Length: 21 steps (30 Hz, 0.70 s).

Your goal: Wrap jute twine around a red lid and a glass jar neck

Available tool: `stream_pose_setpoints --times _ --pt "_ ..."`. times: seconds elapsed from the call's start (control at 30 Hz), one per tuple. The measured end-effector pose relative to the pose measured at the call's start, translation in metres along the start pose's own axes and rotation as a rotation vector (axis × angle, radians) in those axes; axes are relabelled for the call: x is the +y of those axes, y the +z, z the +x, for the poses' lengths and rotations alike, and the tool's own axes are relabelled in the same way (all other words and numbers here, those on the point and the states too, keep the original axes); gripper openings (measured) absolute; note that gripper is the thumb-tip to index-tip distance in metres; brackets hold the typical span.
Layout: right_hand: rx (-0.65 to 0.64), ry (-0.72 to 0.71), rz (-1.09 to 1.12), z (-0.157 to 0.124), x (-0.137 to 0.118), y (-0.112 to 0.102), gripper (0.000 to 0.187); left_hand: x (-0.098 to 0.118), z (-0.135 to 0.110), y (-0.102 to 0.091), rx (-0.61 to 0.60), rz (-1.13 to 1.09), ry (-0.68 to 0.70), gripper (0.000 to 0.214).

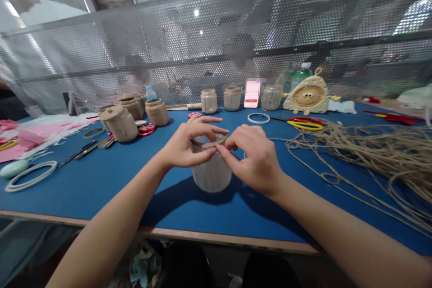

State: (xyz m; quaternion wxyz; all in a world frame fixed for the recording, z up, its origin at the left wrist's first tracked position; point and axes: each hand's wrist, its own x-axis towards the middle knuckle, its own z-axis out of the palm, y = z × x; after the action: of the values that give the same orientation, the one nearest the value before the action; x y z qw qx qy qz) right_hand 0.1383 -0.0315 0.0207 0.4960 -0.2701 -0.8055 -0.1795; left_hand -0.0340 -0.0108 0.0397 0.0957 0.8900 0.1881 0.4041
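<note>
A whitish glass jar (212, 175) stands upright on the blue table in front of me. Brown twine (213, 142) runs around its rim. My left hand (191, 141) curls over the jar's mouth, thumb at the near side and fingers towards the far side. My right hand (254, 155) pinches the twine at the rim's right side, thumb and index finger together. The fingertips hide part of the rim. From behind my right hand, a strand trails right towards a large heap of loose twine (367, 150).
Twine-wrapped jars (120, 123) stand at the left, and more jars (209, 101) along the back. Yellow-handled scissors (305, 125), a white ring (258, 118), a phone (252, 93) and a cheese-shaped fan (308, 94) lie beyond my hands. A perforated metal screen (209, 40) bounds the back.
</note>
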Motion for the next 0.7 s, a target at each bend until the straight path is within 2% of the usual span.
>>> stream_pose_setpoints --times 0.17,0.4,0.7 --pt "-0.006 -0.017 -0.009 0.0 0.001 0.0 0.02 -0.002 0.0 -0.002 -0.002 -0.064 0.011 0.008" --pt "-0.012 -0.027 -0.011 -0.001 0.002 0.0 0.016 -0.009 -0.001 -0.002 0.02 -0.259 -0.077 0.011" --pt "-0.066 0.062 -0.004 0.0 0.004 0.0 0.017 -0.012 -0.001 -0.003 0.012 -0.399 -0.201 0.017"
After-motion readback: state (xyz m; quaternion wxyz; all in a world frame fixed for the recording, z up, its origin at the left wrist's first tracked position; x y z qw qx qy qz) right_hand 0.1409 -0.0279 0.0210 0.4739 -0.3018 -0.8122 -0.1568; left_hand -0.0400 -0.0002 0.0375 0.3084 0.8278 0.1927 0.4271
